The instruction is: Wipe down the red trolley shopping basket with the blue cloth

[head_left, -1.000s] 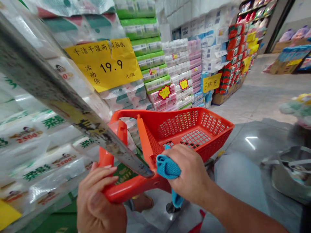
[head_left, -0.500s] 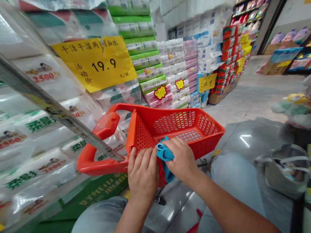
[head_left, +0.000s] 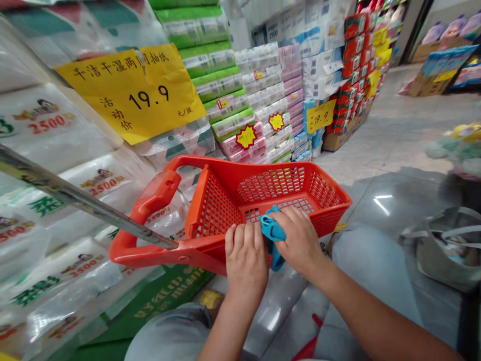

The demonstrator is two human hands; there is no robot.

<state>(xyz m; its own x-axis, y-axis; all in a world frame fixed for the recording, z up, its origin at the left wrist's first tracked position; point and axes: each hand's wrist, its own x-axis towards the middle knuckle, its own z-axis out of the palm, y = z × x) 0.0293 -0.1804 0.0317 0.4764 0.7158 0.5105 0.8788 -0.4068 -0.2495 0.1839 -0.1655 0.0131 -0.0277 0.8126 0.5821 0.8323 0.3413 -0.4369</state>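
An orange plastic shopping basket (head_left: pixel 319 188) with a mesh wall and a long loop handle (head_left: pixel 158 193) stands low in front of me. My left hand (head_left: pixel 246 255) is closed over the basket's near rim, fingers curled on top of it. My right hand (head_left: pixel 298 240) is right beside it, shut on a crumpled blue cloth (head_left: pixel 272 230) that is pressed against the rim and hangs down a little below it. My knees in light trousers show on both sides of the basket.
Wrapped packs of tissue (head_left: pixel 56 150) are stacked along the left with a yellow 19.9 price sign (head_left: pixel 131 93). A metal bar (head_left: pixel 86 210) crosses at the left. A grey bag (head_left: pixel 443 248) sits on the shiny floor at the right.
My left hand moved from the handle's end to the basket's near rim. The right hand slid the blue cloth along the rim to the right. The view shifted slightly.
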